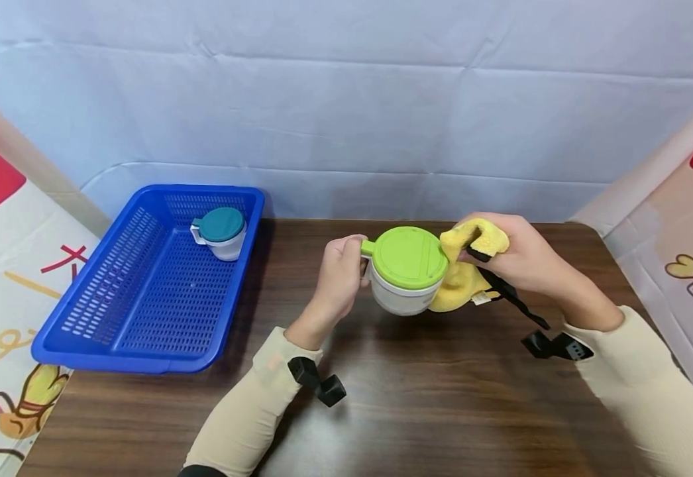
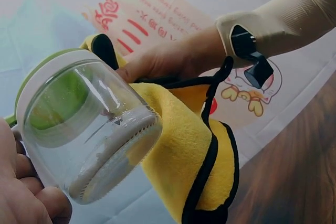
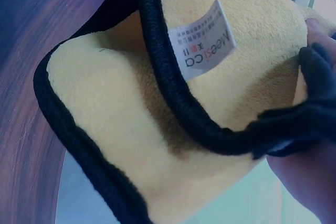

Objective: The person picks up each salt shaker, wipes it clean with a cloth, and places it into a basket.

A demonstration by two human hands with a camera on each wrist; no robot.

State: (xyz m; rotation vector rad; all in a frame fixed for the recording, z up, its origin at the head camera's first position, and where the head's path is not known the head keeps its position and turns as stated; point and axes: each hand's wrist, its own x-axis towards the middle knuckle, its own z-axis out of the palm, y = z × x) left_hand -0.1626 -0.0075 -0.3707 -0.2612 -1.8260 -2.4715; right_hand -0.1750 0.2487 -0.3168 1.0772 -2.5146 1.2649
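Note:
My left hand point(image 1: 338, 275) grips the handle of a clear glass seasoning jar point(image 2: 89, 124) with a green lid point(image 1: 411, 257), held up over the table. In the left wrist view the jar is tilted, and its glass body shows a pale base. A yellow cloth point(image 1: 461, 281) with black edging lies against the jar's right side. My right hand point(image 1: 516, 252) holds this cloth, part of it bunched above the fingers. A white label point(image 3: 205, 43) sticks out from the cloth in the right wrist view, where most of that hand is hidden.
A blue plastic basket point(image 1: 227, 318) stands at the left of the brown wooden table point(image 1: 418, 397). In its far right corner sits another jar with a teal lid point(image 1: 221, 224). A pale cloth backdrop point(image 1: 346, 119) rises behind the table, with printed sheets at both sides.

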